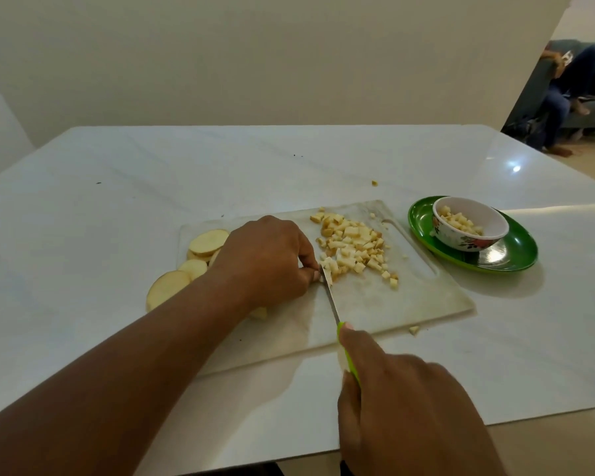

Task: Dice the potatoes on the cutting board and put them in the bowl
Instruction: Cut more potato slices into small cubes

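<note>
A white cutting board (375, 304) lies on the table. A pile of diced potato (354, 247) sits on its far right part. Round potato slices (194, 259) are stacked at the board's left edge. My left hand (268, 259) has its fingers curled down on potato pieces at the knife blade; what it holds is mostly hidden under it. My right hand (409, 413) grips the green handle of a knife (330, 293) whose blade tip meets the potato beside my left fingertips. A floral bowl (471, 230) holding some dice stands right of the board.
The bowl sits on a green plate (516, 259). Stray potato bits lie on the table at the board's near edge (414, 329) and far beyond it (375, 183). The white table's near edge (547, 415) runs under my right hand. A person sits far right.
</note>
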The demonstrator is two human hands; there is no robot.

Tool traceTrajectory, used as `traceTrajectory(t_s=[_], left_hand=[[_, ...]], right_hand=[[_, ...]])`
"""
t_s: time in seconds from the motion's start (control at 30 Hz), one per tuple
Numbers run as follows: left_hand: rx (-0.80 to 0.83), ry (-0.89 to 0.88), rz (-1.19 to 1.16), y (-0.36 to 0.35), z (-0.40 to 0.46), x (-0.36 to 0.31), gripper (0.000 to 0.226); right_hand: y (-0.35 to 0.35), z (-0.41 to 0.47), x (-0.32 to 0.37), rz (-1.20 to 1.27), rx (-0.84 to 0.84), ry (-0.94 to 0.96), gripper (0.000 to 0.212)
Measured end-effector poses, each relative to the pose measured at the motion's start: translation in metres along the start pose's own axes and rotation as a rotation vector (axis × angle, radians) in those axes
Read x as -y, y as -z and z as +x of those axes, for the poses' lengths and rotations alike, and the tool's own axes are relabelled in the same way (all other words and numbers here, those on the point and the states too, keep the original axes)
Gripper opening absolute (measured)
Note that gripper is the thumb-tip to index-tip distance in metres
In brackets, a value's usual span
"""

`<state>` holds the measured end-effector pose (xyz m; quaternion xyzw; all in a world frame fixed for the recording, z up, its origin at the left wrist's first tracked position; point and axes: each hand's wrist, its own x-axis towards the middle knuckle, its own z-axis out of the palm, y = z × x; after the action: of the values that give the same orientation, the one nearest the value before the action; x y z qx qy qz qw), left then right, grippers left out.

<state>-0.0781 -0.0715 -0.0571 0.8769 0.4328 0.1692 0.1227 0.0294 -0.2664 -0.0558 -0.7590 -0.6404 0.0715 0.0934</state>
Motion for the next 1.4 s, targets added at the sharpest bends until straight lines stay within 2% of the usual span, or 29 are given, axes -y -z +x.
traceTrajectory(t_s=[0.17,0.23,0.3,0.33,0.4,0.5,0.7,0.83,1.0,1.13,1.33,1.4], left_hand=[[0.014,-0.032,-0.058,0.001,-0.002,0.007,0.008],[0.047,-0.031,-0.175,0.003,-0.002,0.011,0.005],[0.043,-0.018,-0.322,0.004,-0.002,0.013,0.015],[0.003,-0.016,-0.362,0.005,-0.003,0.014,0.019],[-0.135,0.0,-0.403,0.008,-0.002,0.014,0.022],[-0.257,0.081,-0.499,0.014,-0.004,0.015,0.022],[-0.153,0.093,-0.406,0.008,0.0,0.022,0.02],[-0.133,0.086,-0.355,0.005,0.002,0.024,0.027],[-0.154,0.041,-0.329,0.007,0.0,0.017,0.029],[-0.185,0.044,-0.318,0.014,-0.004,0.015,0.027],[-0.081,0.068,-0.387,0.016,-0.003,0.019,0.041],[-0.065,0.049,-0.388,0.015,-0.003,0.02,0.043]], right_hand=[[-0.002,-0.015,-0.007,0.0,-0.076,-0.037,0.049],[0.001,-0.018,-0.012,0.073,-0.197,-0.014,0.047],[0.005,-0.011,-0.013,0.08,-0.173,-0.015,0.049],[0.007,-0.006,-0.013,0.1,-0.178,0.008,0.051],[0.005,0.002,-0.012,0.209,-0.309,0.069,0.053],[0.004,0.016,0.0,0.207,-0.235,0.087,0.052],[0.0,0.03,-0.01,0.146,-0.149,0.038,0.042],[0.004,0.029,-0.029,0.146,-0.223,-0.023,0.043],[0.002,0.025,-0.014,0.17,-0.175,0.065,0.05],[0.008,0.038,-0.025,0.161,-0.196,0.007,0.047],[0.005,0.048,0.004,0.162,-0.21,0.147,0.039],[0.003,0.053,0.004,0.191,-0.208,0.125,0.037]])
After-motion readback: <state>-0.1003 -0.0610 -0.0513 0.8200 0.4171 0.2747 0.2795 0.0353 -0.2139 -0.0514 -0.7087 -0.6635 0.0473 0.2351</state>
